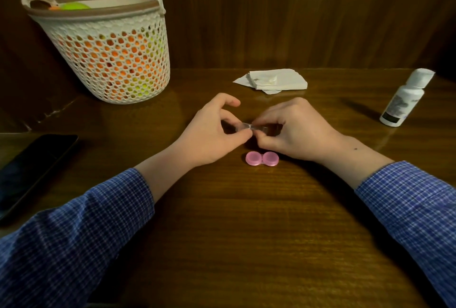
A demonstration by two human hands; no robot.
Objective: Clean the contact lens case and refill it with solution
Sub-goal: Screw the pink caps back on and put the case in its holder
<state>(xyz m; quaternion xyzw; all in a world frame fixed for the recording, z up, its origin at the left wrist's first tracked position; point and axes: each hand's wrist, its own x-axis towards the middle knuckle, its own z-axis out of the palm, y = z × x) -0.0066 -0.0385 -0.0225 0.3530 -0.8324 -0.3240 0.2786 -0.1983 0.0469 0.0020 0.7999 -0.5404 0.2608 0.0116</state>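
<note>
both my hands pinch a clear piece over the desk (246,221).
left hand (212,132) and right hand (293,132) each grip the clear piece (249,126); pink lids (262,158) just below.

Both hands, left (209,132) and right (293,130), pinch a small clear piece (249,126) above the table (246,233). A pink case (262,158) lies just below them, lids on.

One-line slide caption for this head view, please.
Both hands pinch a small clear piece above the pink lens case; solution bottle stands right.
</note>
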